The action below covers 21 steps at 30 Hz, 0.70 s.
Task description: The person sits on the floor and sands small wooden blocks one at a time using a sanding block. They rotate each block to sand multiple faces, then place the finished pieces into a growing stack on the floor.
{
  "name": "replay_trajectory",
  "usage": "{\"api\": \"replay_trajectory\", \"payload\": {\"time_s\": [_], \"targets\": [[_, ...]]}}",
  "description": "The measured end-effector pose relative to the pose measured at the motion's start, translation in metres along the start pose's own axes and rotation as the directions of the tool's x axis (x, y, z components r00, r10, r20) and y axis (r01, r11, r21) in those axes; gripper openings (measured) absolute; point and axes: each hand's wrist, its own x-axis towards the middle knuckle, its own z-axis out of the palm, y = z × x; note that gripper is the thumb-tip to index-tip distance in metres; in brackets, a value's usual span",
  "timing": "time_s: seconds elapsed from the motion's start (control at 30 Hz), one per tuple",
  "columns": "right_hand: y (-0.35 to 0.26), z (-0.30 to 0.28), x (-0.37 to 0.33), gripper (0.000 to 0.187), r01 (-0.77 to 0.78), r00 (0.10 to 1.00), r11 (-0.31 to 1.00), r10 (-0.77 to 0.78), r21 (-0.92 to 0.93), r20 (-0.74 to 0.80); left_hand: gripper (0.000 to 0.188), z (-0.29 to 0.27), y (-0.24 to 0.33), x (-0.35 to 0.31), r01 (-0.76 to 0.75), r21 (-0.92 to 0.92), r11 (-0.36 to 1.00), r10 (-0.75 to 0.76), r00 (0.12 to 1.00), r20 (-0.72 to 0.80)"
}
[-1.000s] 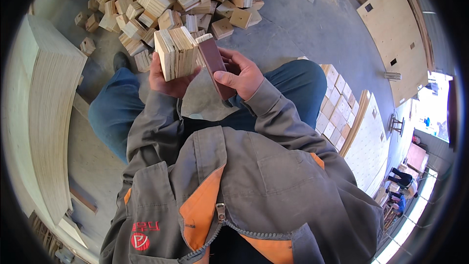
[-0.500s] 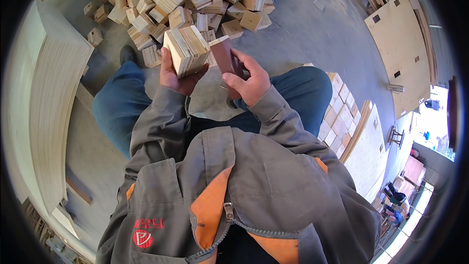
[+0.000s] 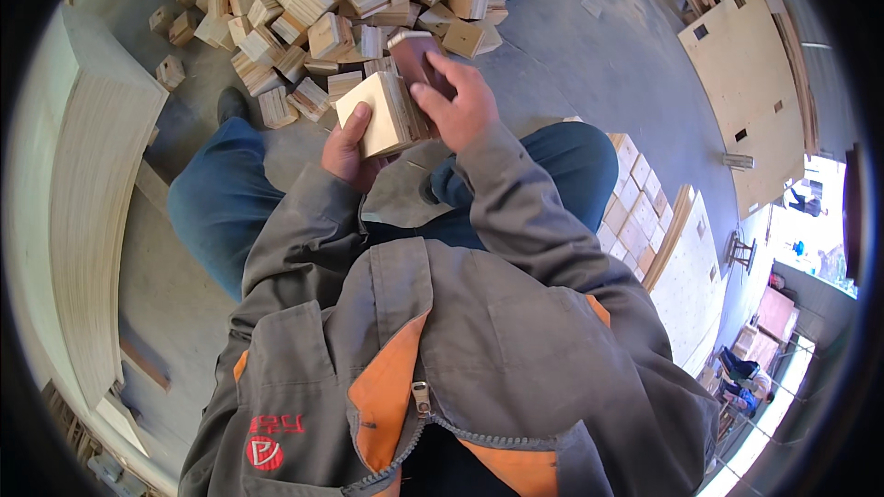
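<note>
My left hand [image 3: 346, 149] grips a plywood block [image 3: 376, 118], thumb on its pale broad face and the other fingers mostly hidden beneath. In my right hand [image 3: 466, 107] is a reddish-brown sanding block [image 3: 416, 57], a flat bar that looks wrapped in sandpaper. It lies tilted along the plywood block's right layered edge, touching it or very near. Both hands are above the floor between my knees. Just beyond them lies a heap of similar plywood blocks [image 3: 318, 5].
To my right, neat rows of blocks [image 3: 635, 204] stand beside a plywood panel [image 3: 692, 281]. A tall stack of sheets [image 3: 97, 184] rises on my left. Farther right are a perforated board [image 3: 750, 83], a small stool [image 3: 739, 248] and people [image 3: 746, 382] in the distance.
The plywood block has turned so its broad face shows, and moved right. The sanding block has come over against its right edge; before, it was held apart.
</note>
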Motion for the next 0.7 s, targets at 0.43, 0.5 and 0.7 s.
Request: {"api": "replay_trajectory", "payload": {"time_s": [0.43, 0.5, 0.7], "targets": [[-0.034, -0.024, -0.048, 0.052, 0.153, 0.986, 0.988, -0.154, 0.030, 0.070, 0.056, -0.027, -0.008, 0.027, -0.074, -0.172, 0.982, 0.067, 0.997, -0.044], [-0.026, -0.007, -0.045, 0.053, 0.127, 0.991, 0.991, -0.128, 0.033, 0.048, 0.064, -0.012, -0.001, 0.000, 0.009, -0.217, 0.976, 0.013, 0.995, 0.100], [-0.004, -0.010, 0.021, 0.055, -0.346, 0.936, 0.935, 0.338, 0.079, 0.102, 0.078, -0.019, -0.029, 0.016, 0.177, -0.103, 0.979, -0.157, 0.970, 0.184]]}}
